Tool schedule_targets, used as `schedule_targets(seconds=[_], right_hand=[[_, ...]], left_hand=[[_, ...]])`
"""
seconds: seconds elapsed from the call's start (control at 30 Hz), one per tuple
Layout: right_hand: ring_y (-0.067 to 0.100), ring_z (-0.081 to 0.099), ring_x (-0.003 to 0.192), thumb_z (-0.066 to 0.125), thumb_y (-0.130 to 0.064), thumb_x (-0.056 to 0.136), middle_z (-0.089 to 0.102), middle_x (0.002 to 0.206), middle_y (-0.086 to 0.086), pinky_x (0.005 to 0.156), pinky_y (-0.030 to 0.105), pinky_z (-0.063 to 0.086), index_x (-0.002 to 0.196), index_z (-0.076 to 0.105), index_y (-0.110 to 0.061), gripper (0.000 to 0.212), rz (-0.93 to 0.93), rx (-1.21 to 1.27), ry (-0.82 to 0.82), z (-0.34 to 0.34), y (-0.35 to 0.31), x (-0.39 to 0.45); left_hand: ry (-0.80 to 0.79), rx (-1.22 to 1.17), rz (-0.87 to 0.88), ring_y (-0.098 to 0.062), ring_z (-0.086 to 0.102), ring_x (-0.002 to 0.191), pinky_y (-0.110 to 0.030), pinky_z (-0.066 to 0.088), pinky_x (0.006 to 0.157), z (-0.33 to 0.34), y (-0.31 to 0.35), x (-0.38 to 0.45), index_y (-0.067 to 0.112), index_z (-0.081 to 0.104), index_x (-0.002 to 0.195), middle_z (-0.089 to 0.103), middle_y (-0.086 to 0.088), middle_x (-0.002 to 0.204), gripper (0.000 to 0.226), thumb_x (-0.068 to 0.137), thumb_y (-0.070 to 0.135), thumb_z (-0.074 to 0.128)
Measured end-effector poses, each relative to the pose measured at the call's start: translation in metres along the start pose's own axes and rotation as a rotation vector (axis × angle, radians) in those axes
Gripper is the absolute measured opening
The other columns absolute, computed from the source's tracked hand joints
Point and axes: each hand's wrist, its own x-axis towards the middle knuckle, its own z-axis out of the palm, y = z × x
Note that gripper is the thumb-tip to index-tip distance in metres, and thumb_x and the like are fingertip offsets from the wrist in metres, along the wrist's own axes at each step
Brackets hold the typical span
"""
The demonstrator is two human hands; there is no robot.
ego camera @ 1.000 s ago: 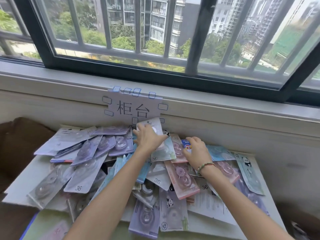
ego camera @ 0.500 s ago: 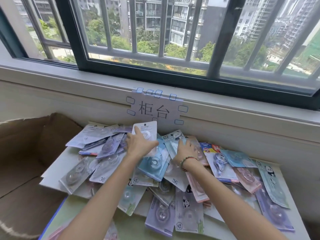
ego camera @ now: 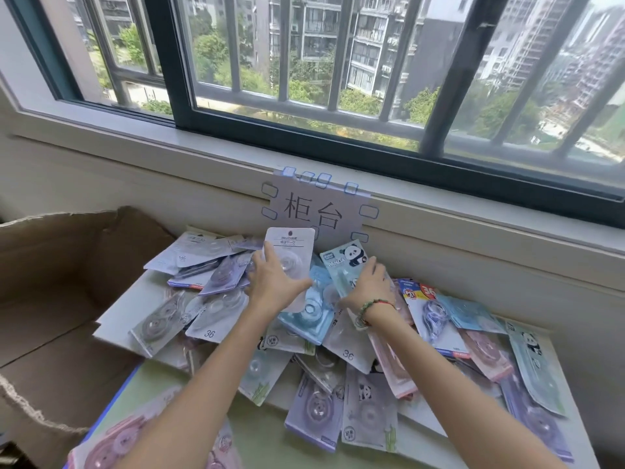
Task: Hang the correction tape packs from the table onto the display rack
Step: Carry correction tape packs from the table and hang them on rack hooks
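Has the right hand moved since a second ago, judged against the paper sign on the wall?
Yes. The right hand has shifted left, closer under the paper sign, and now grips the blue panda pack instead of reaching among the packs further right.

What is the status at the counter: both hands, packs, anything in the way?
Left hand grips white carded correction tape pack. Right hand holds pale blue panda-print pack. Both above pile on table. Display rack not in view.
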Motion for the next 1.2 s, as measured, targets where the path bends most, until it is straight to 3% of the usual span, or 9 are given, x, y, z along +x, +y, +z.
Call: schedule_targets(seconds=[0.13, 0.3, 0.43, 0.63, 0.73, 0.9, 1.2], right_hand=[[0.036, 0.02, 0.138, 0.082, -0.039, 0.07, 0.008, 0.151, 0.017, 0.112, 0.039, 0.025, 0.148, -0.008, 0.001, 0.126, -0.019, 0.11, 0.118, -0.022, 0.01, -0.017], [0.032, 0.029, 0.13, 0.083, -0.039, 0.067, 0.018, 0.141, 0.015, 0.108, 0.036, 0.031, 0.149, 0.003, -0.006, 0.118, -0.077, 0.201, 0.251, -0.035, 0.028, -0.046], [0.032, 0.036, 0.125, 0.082, -0.043, 0.068, 0.027, 0.139, 0.014, 0.105, 0.038, 0.034, 0.149, 0.001, -0.009, 0.119, -0.085, 0.197, 0.381, -0.038, 0.04, -0.078], [0.03, 0.037, 0.125, 0.076, -0.049, 0.073, 0.029, 0.14, 0.014, 0.1, 0.037, 0.036, 0.15, -0.011, -0.007, 0.123, 0.011, 0.203, 0.47, -0.047, 0.059, -0.137], [0.031, 0.036, 0.126, 0.075, -0.052, 0.072, 0.027, 0.14, 0.014, 0.099, 0.039, 0.037, 0.15, -0.016, -0.009, 0.127, 0.076, 0.228, 0.532, -0.048, 0.068, -0.179], [0.031, 0.03, 0.132, 0.078, -0.049, 0.07, 0.029, 0.141, 0.018, 0.107, 0.035, 0.028, 0.149, -0.015, -0.01, 0.128, 0.223, 0.286, 0.692, -0.035, 0.092, -0.275], [0.035, 0.033, 0.129, 0.08, -0.045, 0.07, 0.029, 0.141, 0.02, 0.104, 0.038, 0.032, 0.15, -0.012, -0.008, 0.127, 0.673, 0.25, 1.011, -0.044, 0.17, -0.485]], left_hand=[[0.066, -0.012, 0.055, -0.033, 0.023, 0.14, -0.043, 0.034, 0.107, -0.003, 0.007, -0.023, 0.008, -0.009, 0.152, 0.008, -0.013, 0.154, 0.129, 0.069, 0.042, 0.083], [0.145, -0.036, 0.118, -0.029, 0.026, 0.134, -0.035, 0.032, 0.107, -0.005, 0.011, -0.058, 0.003, -0.006, 0.152, 0.014, -0.014, 0.143, 0.13, 0.067, 0.042, 0.085], [0.167, -0.103, 0.13, -0.031, 0.03, 0.131, -0.037, 0.034, 0.106, -0.007, 0.009, -0.081, 0.008, -0.003, 0.152, 0.018, -0.015, 0.141, 0.128, 0.066, 0.044, 0.085], [0.099, -0.233, 0.228, -0.029, 0.011, 0.146, -0.045, 0.019, 0.116, -0.002, 0.021, -0.124, 0.013, -0.011, 0.153, 0.008, -0.015, 0.158, 0.129, 0.069, 0.049, 0.081], [0.026, -0.266, 0.302, -0.032, 0.015, 0.145, -0.046, 0.022, 0.115, -0.001, 0.023, -0.149, 0.014, -0.011, 0.153, 0.006, -0.016, 0.157, 0.129, 0.07, 0.05, 0.08], [-0.117, -0.321, 0.476, -0.032, 0.03, 0.135, -0.037, 0.03, 0.108, 0.003, 0.021, -0.208, 0.01, -0.004, 0.154, 0.025, -0.018, 0.143, 0.129, 0.066, 0.045, 0.084], [-0.43, -0.381, 0.847, -0.032, 0.025, 0.139, -0.034, 0.023, 0.111, 0.033, 0.073, -0.372, 0.003, -0.002, 0.152, 0.026, -0.022, 0.147, 0.13, 0.065, 0.04, 0.086]])
